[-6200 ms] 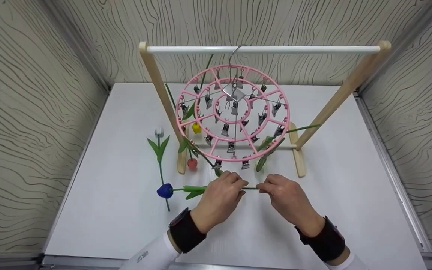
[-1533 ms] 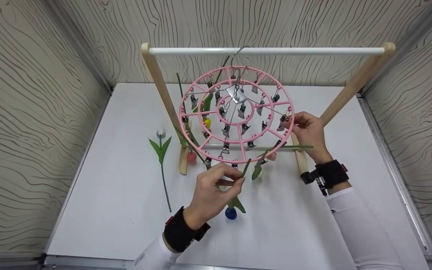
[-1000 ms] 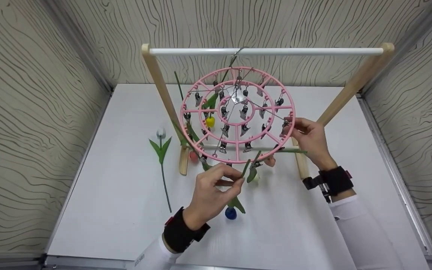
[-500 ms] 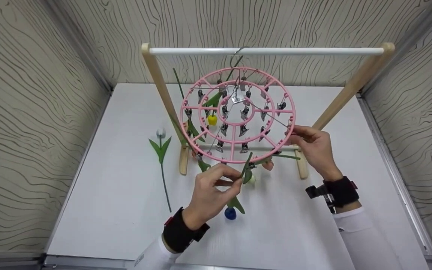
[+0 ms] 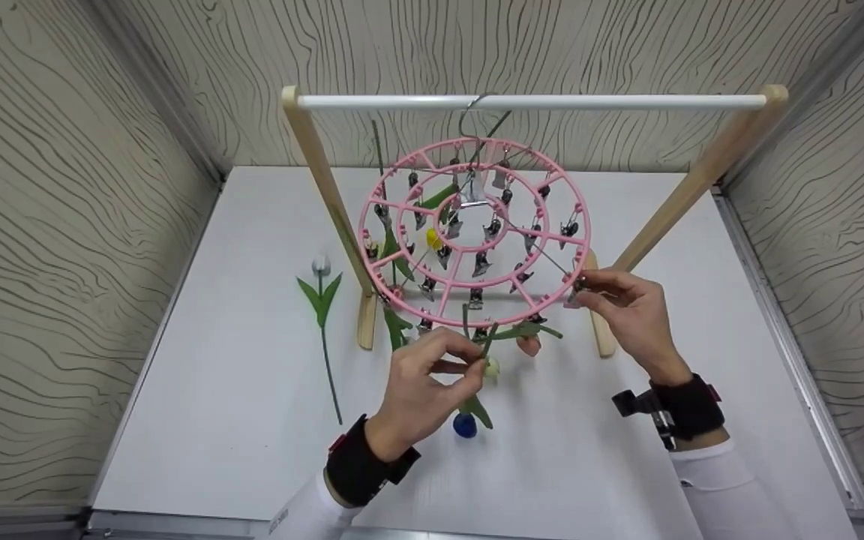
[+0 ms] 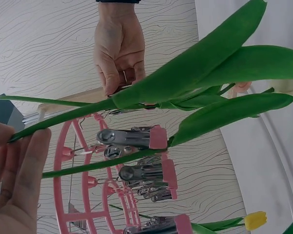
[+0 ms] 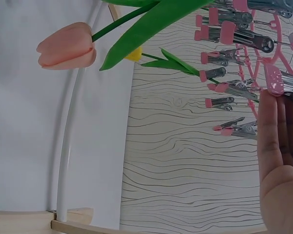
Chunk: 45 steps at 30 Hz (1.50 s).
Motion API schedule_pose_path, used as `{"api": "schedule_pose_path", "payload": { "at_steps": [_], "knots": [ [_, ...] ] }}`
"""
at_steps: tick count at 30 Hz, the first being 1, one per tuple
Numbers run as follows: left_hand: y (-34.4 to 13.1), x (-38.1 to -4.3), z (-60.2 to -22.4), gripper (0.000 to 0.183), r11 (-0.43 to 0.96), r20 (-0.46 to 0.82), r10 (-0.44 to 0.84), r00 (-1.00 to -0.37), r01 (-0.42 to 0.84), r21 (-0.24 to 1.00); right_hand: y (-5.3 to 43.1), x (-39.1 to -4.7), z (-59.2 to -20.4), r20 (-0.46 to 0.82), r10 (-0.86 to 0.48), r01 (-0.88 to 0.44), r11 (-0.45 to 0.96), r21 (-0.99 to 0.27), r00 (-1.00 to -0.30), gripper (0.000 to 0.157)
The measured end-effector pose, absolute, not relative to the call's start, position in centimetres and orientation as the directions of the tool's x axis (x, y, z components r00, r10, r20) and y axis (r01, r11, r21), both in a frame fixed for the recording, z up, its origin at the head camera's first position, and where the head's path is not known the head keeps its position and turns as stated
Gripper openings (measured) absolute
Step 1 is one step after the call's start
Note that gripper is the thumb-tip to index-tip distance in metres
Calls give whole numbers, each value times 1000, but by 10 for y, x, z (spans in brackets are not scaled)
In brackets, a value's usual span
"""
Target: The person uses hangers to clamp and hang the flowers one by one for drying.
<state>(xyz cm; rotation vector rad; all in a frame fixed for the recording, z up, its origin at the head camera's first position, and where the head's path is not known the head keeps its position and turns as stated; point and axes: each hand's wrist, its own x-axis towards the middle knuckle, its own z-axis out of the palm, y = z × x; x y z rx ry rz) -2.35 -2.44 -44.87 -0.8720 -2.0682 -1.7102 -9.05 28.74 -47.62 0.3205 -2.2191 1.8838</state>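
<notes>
My left hand (image 5: 432,382) pinches the stem of a blue tulip (image 5: 465,426) near its end, with the flower hanging down. In the left wrist view its green leaves (image 6: 195,68) cross in front of the clips. A round pink clip hanger (image 5: 475,324) hangs above and beyond that hand. At its right rim my right hand (image 5: 631,315) pinches a metal clip (image 5: 577,288) with pink tips. Other artificial tulips hang head-down from the hanger: a yellow tulip (image 5: 433,239), a pink tulip (image 7: 68,46) and a pale one (image 5: 492,367) close behind my left fingers.
A white tulip (image 5: 321,265) lies on the white table (image 5: 252,465) at the left. The hanger's hook sits on the white bar (image 5: 612,101) of a wooden stand (image 5: 319,180). Patterned walls (image 5: 567,45) enclose the table.
Both hands held the blue tulip flat earlier; now only my left holds it, head-down and still. My right hand has moved nearer at the rim as the hanger turned clockwise with its tulips.
</notes>
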Motion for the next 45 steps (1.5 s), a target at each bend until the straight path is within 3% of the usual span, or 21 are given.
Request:
{"api": "schedule_pose_path", "payload": {
  "at_steps": [23,34,37,41,45],
  "knots": [
    [-19,-14,-452,19,21,591,314,-743,628,778,267,-59,-480,350,-88,-355,53,-933,-933,29],
    [-14,-10,-454,27,-48,744,368,-558,787,615,256,-47,-481,327,-107,-336,71,-939,-939,24],
    [-11,-10,-454,26,-49,756,375,-536,803,593,253,-45,-480,323,-101,-332,96,-938,-941,24],
    [-8,-10,-453,27,-28,747,383,-543,801,597,248,-42,-480,335,-101,-346,120,-931,-937,22],
    [-6,-10,-453,24,2,694,382,-610,752,659,241,-38,-481,370,-118,-386,157,-909,-921,22]
  ]
}}
